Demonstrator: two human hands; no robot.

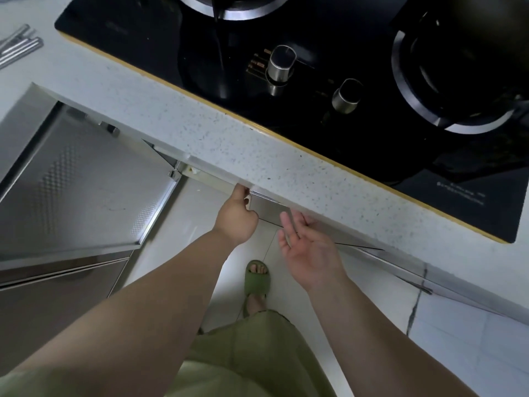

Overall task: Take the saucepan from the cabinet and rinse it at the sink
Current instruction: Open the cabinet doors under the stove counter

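Left fingers [240, 193]: curled over the free end of the cabinet door [269, 209], tips hidden under the countertop [257, 156] lip. My left hand [237, 217] is grasping that end.
Right fingers [287, 224]: straight and spread, palm up, holding nothing. My right hand [307, 249] hovers just beside the door's top edge; I cannot tell whether it touches.
Cabinet door: a steel panel below the countertop's near edge, angled slightly out from it, running off to my right.
Saucepan: not in view. I judge it sits inside the cabinet, behind this door, forward of and below both hands. Its handle direction I cannot tell.
Nearer hand: the left, already on the door. The right is free to reach in once the gap widens.
Beyond: a second steel door [86, 181] stands open toward the left. The black hob [286, 30] fills the countertop's far side, directly above the door I hold.
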